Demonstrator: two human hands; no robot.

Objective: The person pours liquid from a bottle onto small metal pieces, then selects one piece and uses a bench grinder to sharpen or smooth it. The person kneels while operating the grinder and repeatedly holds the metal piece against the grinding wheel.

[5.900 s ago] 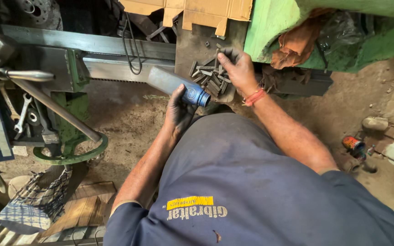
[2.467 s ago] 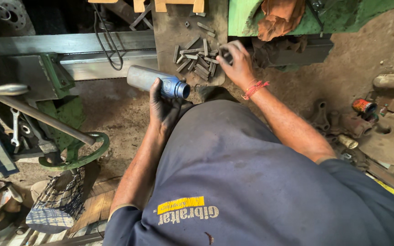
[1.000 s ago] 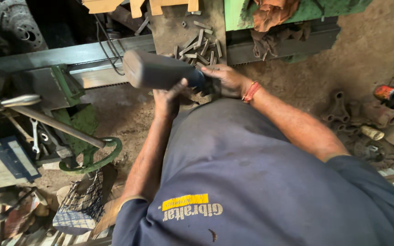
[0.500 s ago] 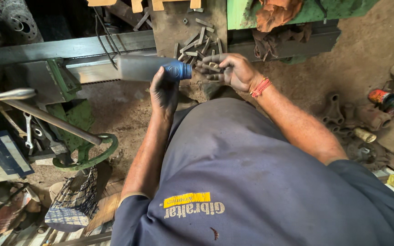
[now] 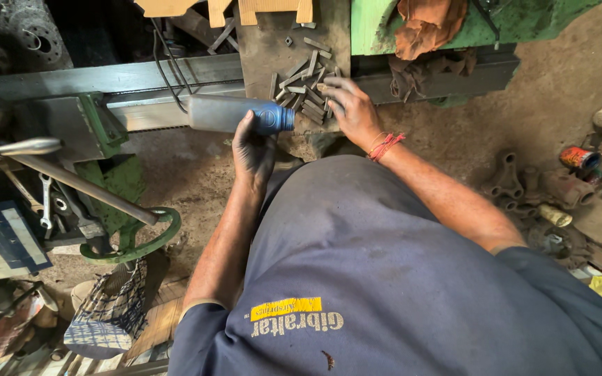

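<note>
Bottle: we are looking at a grey plastic bottle [image 5: 228,113] with a blue neck and threaded mouth, lying level in the air, its long axis running left to right, the mouth pointing right toward the metal pieces.
Left hand: our left hand [image 5: 253,147] is closing around the bottle from below, just behind the blue neck, the fingers wrapping up over it.
Right hand: our right hand [image 5: 346,108] is resting palm down, fingers spread and half open, on the pile of short metal pieces [image 5: 299,78]; we cannot tell whether it is pinching one.
Key relation: the bottle mouth is sitting just left of the right hand's fingertips, near but apart; the right hand is the nearer one to the pieces.
Bench: the pieces are lying scattered on a dark, grimy bench [image 5: 266,42] straight ahead of us.
Labels and packages: we are seeing no readable label on the bottle; a small red and yellow can [image 5: 578,158] is lying on the dirt floor at far right.
Surroundings: an orange rag [image 5: 426,24] is hanging over a green machine [image 5: 524,17] ahead on the right; a long steel handle [image 5: 71,177] is slanting across on the left.
</note>
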